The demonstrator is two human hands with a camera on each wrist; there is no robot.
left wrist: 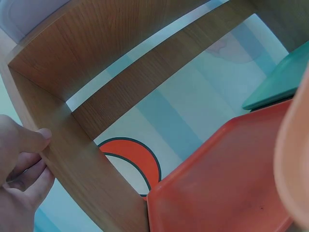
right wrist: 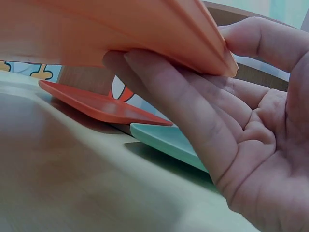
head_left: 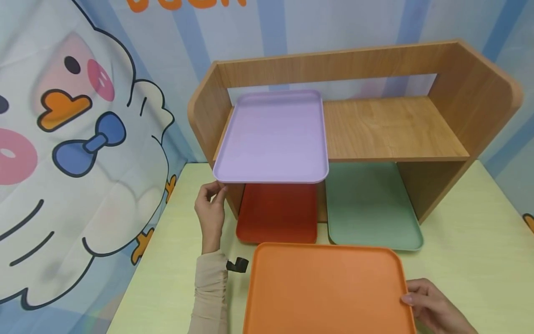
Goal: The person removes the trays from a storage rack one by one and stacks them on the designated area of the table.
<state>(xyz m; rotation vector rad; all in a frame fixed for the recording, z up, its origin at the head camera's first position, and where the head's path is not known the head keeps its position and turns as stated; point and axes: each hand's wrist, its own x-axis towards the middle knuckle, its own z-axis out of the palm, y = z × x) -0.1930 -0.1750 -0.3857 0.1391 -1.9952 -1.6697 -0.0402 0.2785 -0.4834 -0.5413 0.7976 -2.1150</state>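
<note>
My right hand grips the right edge of an orange tray, thumb on top and fingers underneath in the right wrist view. The tray is held up over the table. On the left, my left hand pinches the front edge of the side panel of a wooden shelf. A lavender tray lies on the upper board at left, jutting past its front edge. Below it a red tray sits in the lower left compartment. Beside that, a green tray sits in the lower right one.
The shelf stands on a pale yellow-green table against a printed cloth backdrop with a cartoon bird. The red and green trays both stick out in front of the shelf. A black strap piece shows at the left wrist.
</note>
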